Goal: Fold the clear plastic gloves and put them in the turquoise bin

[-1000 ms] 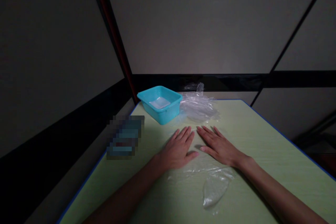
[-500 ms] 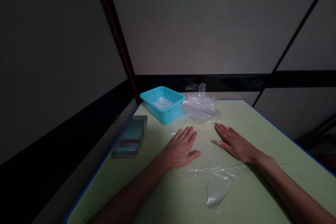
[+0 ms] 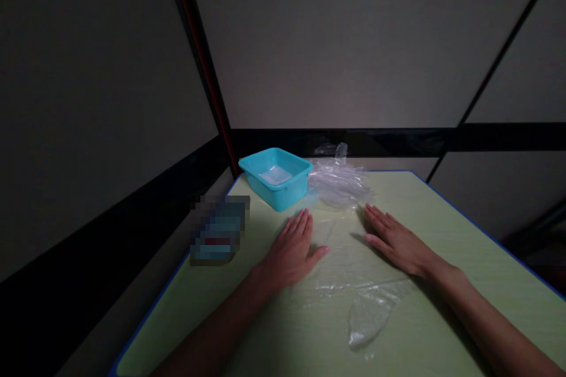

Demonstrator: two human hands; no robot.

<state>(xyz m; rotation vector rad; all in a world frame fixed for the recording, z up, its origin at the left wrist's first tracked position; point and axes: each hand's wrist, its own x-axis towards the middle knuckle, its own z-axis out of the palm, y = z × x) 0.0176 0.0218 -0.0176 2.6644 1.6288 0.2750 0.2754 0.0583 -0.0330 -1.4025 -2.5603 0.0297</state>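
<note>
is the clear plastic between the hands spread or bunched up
Mostly spread: the plastic lies flat on the table, its near end wrinkled.

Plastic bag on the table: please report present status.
Left hand and right hand open, palms down. Plastic bag spread out, near end creased. Blue basin, bag pile beyond hands.
</note>
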